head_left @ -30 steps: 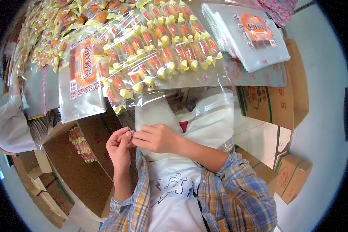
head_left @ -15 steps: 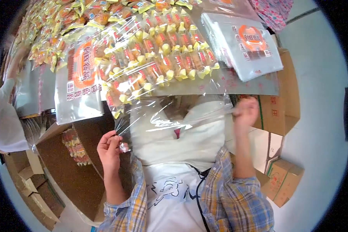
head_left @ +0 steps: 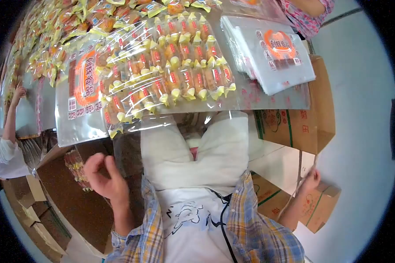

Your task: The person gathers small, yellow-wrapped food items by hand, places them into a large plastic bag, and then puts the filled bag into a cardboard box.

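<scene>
A clear plastic bag packed with rows of small wrapped cakes (head_left: pixel 173 79) lies on the table before me. Its loose film edge hangs slightly over the table's front edge. My left hand (head_left: pixel 104 177) is off the bag, below the table's left front, thumb and fingers curved apart with nothing between them. Far to the right and lower down, my right hand (head_left: pixel 310 179) is beside a cardboard carton (head_left: pixel 321 206); its fingers are small and partly hidden. Flat printed bags (head_left: pixel 81 94) lie partly under the filled bag, and another stack of printed bags (head_left: pixel 289 72) rests on the right.
Loose wrapped cakes (head_left: pixel 74 26) are heaped at the back left. An open carton (head_left: pixel 322 109) stands at the table's right end, and a large brown box (head_left: pixel 74 201) is below on the left. Another person's arm (head_left: pixel 12 111) reaches in at left; a floral sleeve (head_left: pixel 309 22) shows top right.
Both hands have let go of the film edge they held stretched. My left hand has moved left and slightly down, my right hand down and outward. The film has dropped toward the table.
</scene>
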A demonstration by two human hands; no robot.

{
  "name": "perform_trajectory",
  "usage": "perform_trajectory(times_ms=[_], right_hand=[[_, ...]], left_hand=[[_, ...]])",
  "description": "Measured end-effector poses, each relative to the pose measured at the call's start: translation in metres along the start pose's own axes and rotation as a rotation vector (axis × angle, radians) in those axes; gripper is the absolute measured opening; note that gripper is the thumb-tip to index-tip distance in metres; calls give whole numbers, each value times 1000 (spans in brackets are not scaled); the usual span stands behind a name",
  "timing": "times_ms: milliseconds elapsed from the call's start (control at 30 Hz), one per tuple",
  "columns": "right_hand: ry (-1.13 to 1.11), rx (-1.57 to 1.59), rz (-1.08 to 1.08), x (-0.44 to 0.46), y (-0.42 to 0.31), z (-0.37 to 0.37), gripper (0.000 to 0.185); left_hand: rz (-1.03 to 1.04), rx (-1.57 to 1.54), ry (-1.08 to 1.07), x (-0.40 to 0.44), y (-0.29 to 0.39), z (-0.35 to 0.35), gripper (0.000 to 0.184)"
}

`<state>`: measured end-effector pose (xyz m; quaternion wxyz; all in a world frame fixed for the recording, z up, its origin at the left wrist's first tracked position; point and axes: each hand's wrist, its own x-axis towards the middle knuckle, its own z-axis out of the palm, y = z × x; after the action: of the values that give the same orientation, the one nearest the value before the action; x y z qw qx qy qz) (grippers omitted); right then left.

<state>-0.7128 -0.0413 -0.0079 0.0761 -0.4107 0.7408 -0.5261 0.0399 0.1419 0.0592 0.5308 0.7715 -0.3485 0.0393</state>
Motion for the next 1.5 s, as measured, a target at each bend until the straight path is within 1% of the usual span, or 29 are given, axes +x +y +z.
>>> perform_trajectory(times_ms=[33,67,100,133,167,200,233,300,333,400,433,467,500,533,567,633,667,700,767,867,967,1000,1067,1100,1133,1233,1300,1400,1500], right_hand=[[-164,-38,75,-30,-42,33,17],[-360,-144,36,-44,-46,58,26],[-535,-297,-289,-71,-76,91,30],[-595,-615,-557,-108,-130,121,32],[-715,-626,-695,-125,-153,144,28],[-835,-635,-834,-136,-168,161,25],[-837,-547,-764,-147,-180,176,21],[-846,-376,-624,-163,-199,197,15],[-888,-321,-512,-169,-201,202,13],[-958,-205,-300,-170,-203,214,10],[-955,-204,-313,-167,-191,220,12],[-960,-207,-326,-165,-170,223,13],[-976,-214,-341,-166,-152,225,15],[-896,-218,-600,-172,-150,228,13],[-892,-198,-577,-173,-150,231,14],[-879,-164,-522,-179,-170,232,17],[-898,-139,-564,-175,-177,234,16],[-934,-82,-549,-172,-189,237,18],[-1003,33,-497,-175,-217,240,23],[-1229,325,-124,-191,-256,255,35],[-1445,423,92,-214,-258,275,42],[-1468,348,22,-220,-261,279,36],[-1443,277,-34,-227,-254,283,32],[-1427,240,-62,-230,-248,283,30],[-1379,313,-22,-232,-245,282,25],[-1335,449,116,-220,-236,274,24],[-1353,404,130,-220,-233,270,22],[-1374,441,168,-229,-229,269,20],[-1389,520,238,-244,-226,264,18]], left_hand=[[55,-93,-135,1,18,6,30],[65,-98,-341,4,38,19,29],[75,-102,-545,8,57,37,28],[229,-37,-637,12,71,64,32],[382,29,-724,17,81,91,36],[477,98,-690,17,82,115,43],[574,170,-648,18,79,136,49],[643,284,-549,24,71,165,52],[674,339,-506,24,71,171,54],[637,360,-478,19,84,180,52],[616,374,-460,18,89,185,50],[669,390,-400,16,88,196,51],[654,363,-405,17,91,203,51],[634,337,-406,20,93,210,52],[616,310,-399,25,93,216,52],[653,388,-389,32,89,222,54],[677,426,-388,35,87,224,55],[702,466,-388,37,85,226,56],[668,460,-393,32,86,227,59],[636,474,-448,34,93,225,61],[697,531,-355,42,95,224,62],[672,524,-361,44,93,226,59],[616,512,-379,39,88,233,55],[607,511,-345,39,86,235,53],[603,505,-311,39,87,239,52],[592,485,-288,39,87,240,50],[585,468,-294,36,86,242,52],[540,383,-366,28,94,235,46],[420,180,-429,30,105,225,47]])
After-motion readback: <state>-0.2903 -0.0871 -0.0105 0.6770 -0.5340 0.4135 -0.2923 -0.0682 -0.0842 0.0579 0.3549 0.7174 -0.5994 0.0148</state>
